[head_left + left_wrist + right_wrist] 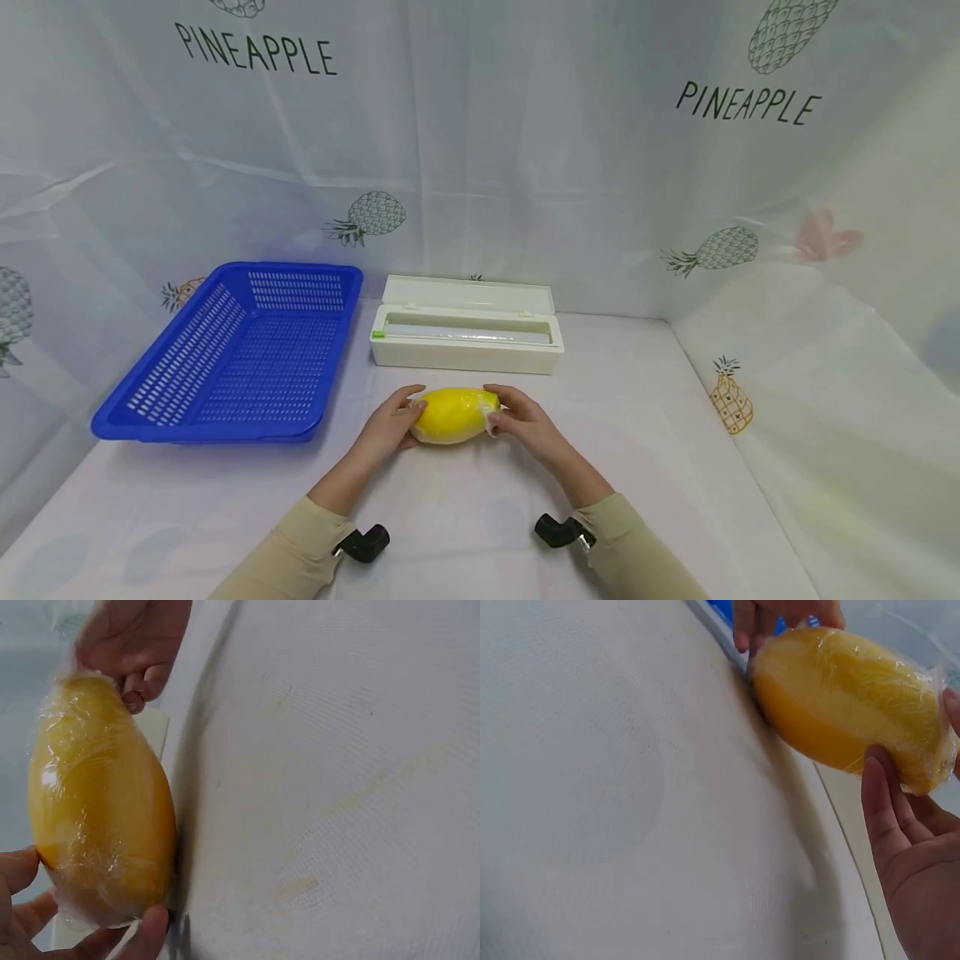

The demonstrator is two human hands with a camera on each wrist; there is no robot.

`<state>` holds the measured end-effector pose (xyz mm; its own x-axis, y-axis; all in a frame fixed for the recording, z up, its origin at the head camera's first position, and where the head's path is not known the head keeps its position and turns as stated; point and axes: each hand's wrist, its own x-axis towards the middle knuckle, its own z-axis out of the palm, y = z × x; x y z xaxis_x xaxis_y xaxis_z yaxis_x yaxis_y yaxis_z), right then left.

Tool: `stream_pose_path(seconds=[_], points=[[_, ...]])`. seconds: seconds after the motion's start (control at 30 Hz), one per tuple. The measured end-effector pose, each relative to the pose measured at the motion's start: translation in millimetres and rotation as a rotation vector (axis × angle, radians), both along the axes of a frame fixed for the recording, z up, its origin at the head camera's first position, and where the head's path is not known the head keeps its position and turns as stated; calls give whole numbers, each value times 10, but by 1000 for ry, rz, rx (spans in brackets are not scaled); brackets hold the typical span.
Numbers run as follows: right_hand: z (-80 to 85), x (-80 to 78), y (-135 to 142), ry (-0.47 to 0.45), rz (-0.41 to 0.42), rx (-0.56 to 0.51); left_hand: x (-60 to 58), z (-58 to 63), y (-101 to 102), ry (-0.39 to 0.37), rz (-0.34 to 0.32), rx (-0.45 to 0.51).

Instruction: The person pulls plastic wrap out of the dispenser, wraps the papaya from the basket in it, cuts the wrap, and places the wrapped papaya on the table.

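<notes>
A smooth yellow oblong fruit point(452, 416), wrapped in clear cling film, is held lengthwise between both hands over the table. My left hand point(388, 425) grips its left end, with thumb and fingers spread round it in the left wrist view. At the other end, my right hand point(527, 419) holds the fruit, its fingertips on the film point(937, 712) gathered there. The wrap looks wrinkled and shiny along the yellow skin point(97, 787). Behind the fruit stands a white cling film dispenser point(465, 357) with its lid raised and a roll of film point(468, 334) inside.
A blue slotted plastic basket point(217, 430) stands at the left of the table. White cloth point(675, 500) covers the table, and a pineapple-printed curtain point(540, 208) hangs behind and to the right. Each wrist bears a black camera mount point(365, 543).
</notes>
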<state>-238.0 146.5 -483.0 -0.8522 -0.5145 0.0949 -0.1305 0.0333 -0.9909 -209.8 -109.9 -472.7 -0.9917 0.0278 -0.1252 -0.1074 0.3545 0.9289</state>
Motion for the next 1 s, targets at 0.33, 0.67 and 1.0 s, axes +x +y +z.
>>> stream_pose_path(seconds=[0.33, 0.67, 1.0], points=[[12, -17, -135, 13, -186, 51, -96, 96, 128, 119, -150, -148], [28, -5, -217, -11, -261, 34, -81, 145, 390, 182, -49, -326], [41, -38, -217, -51, -279, 81, -148, 156, 426, 222, -84, -432]])
